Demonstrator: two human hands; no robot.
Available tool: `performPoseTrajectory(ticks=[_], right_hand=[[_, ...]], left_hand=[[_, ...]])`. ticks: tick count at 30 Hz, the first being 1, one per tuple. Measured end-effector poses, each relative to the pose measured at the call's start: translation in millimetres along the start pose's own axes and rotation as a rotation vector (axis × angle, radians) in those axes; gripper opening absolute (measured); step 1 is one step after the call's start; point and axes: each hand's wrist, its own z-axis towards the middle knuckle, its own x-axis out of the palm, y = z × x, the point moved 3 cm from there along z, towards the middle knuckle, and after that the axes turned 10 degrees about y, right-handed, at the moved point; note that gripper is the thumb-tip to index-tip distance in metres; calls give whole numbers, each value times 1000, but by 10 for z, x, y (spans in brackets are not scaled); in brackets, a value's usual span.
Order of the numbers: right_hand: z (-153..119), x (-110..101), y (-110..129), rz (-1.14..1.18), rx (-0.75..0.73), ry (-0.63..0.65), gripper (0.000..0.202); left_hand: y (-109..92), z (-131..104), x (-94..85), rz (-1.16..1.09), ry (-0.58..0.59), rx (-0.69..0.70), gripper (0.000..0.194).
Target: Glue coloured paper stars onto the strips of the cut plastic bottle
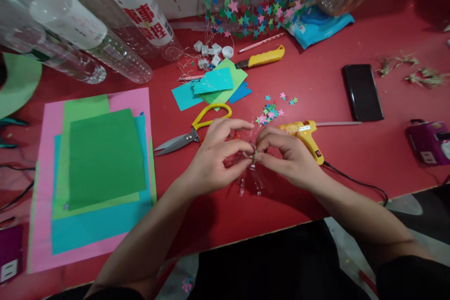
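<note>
Both hands meet over the red table (218, 215) near its front edge. My left hand (223, 150) pinches a small green star (255, 153) between thumb and index finger, the other fingers spread. From the right, my right hand (286, 152) has its fingertips closed on the same star. Under the hands lies a clear plastic piece with thin strips (258, 183) fanning out, partly hidden by the fingers. Loose paper stars (270, 113) lie just beyond. A yellow glue gun (305, 136) rests beside my right hand, and yellow-handled scissors (191, 136) lie left of my left hand.
Coloured sheets (105, 159) are stacked at left, below large plastic bottles (140, 9). Paper scraps (214, 82), a yellow cutter (265, 57) and strings of stars (260, 4) are at the back. A phone (363, 93) and a purple box (429, 143) sit at right.
</note>
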Motion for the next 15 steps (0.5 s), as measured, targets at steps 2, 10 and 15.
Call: performPoseTrajectory(ticks=[2, 10, 15], right_hand=[[-2, -3, 1, 4, 6, 4, 14], [-10, 19, 7, -23, 16, 21, 14], [-31, 10, 30, -154, -39, -14, 8]], left_hand=[[0, 4, 0, -2, 2, -2, 6], [-7, 11, 11, 7, -4, 15, 5], [17, -2, -47, 43, -32, -1, 7]])
